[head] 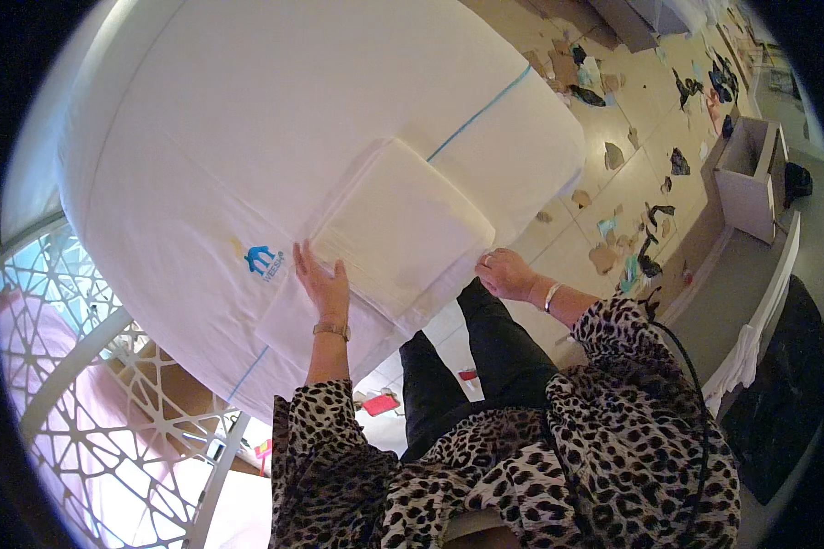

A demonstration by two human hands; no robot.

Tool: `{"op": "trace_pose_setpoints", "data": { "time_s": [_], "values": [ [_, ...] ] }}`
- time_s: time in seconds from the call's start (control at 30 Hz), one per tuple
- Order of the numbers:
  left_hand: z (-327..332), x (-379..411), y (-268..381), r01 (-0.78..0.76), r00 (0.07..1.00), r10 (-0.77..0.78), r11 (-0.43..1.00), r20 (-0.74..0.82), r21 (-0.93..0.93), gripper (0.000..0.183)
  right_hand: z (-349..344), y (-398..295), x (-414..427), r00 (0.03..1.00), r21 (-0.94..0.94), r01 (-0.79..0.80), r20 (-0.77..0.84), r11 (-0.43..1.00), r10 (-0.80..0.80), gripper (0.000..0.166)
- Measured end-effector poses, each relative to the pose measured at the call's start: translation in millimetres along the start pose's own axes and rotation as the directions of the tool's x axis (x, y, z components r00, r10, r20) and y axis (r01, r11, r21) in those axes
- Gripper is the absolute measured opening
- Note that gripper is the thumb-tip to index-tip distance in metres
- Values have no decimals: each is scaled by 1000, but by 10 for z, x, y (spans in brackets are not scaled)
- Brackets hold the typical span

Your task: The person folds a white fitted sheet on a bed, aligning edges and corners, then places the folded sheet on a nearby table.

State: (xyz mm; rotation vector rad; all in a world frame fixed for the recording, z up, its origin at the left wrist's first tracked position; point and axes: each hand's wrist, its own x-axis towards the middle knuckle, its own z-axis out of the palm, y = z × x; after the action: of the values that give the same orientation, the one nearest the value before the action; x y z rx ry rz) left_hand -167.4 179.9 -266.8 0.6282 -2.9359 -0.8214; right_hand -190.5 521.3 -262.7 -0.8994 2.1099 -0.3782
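A large padded surface under white cloth (247,123) spreads before me, with a blue printed logo (264,262) and a thin blue line across it. On it lies a folded white cloth (405,226), roughly square. My left hand (321,280) rests flat at the folded cloth's left corner, fingers apart. At its right corner, my right hand (507,273) has its fingers curled against the cloth's edge; whether they pinch the fabric is not clear. Another flat white layer (302,322) extends below my left hand.
Scraps of dark and brown material (612,156) litter the tiled floor at right, near an open white box (748,171). A white openwork metal panel (110,412) stands at lower left. Below the padded surface, a red object (380,405) lies near my legs.
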Motion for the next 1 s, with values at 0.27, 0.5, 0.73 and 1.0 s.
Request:
{"op": "trace_pose_setpoints", "data": {
  "time_s": [0.27, 0.5, 0.73, 1.0],
  "values": [
    [138, -107, 378, -331, 817, 179, 924, 547, 192, 89, -341, -106, 352, 890, -58, -39, -457, 998, 8, 59],
    [43, -749, -16, -227, 931, 171, 963, 322, 144, 84, 32, 374, 165, 898, 275, 14, -427, 961, 109, 63],
    [-194, -1869, 53, -309, 703, 232, 951, 672, -4, 74, 2, 532, 353, 706, 779, -199, -307, 595, 638, 35],
    [-551, -2079, -762, 299, 941, -318, 942, 119, 152, 77, 124, -791, 663, 829, 518, 189, -540, 834, 148, 15]
  ]
}}
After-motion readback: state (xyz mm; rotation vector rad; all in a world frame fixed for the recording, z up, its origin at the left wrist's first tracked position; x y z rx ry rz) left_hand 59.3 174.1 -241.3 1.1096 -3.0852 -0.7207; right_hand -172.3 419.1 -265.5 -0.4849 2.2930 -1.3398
